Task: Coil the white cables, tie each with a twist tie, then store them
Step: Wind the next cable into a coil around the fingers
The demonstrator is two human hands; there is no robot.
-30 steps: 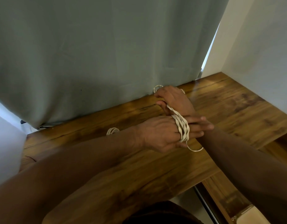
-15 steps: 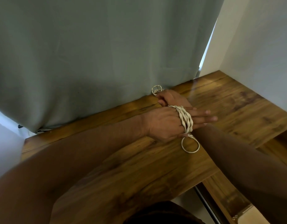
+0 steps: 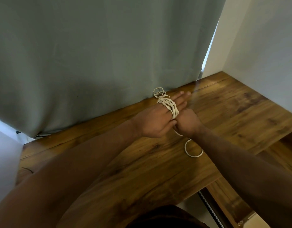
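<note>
Curtain (image 3: pixel 96 60): grey-green, hangs down to the back edge of my desk and fills most of what I see
Desk (image 3: pixel 232 116): brown wood, both my forearms reach across it toward the curtain
Left hand (image 3: pixel 156 120): palm down, fingers straight and together pointing up-right toward the curtain; it is the spool, so it stays flat and grips nothing by curling
Right hand (image 3: pixel 187 121): just beside my left, touching it at the thumb side, fingers curled under; I judge it pinches the running end of the cable, though the pinch itself is hidden below the hand
White cable (image 3: pixel 169 106): wrapped in several turns around my left fingers, the band of turns lying across the fingers; a small loose tangle sits beyond the fingertips at the curtain hem
Free tail (image 3: pixel 193 149): drops from under my right hand and lies in one small ring on the desk, on the near side of both hands
What the next turn depends on: the slack lies nearer my right hand, toward me, so I judge that hand must carry it over the left fingers, across their length
Twist tie: I can't see one
</note>
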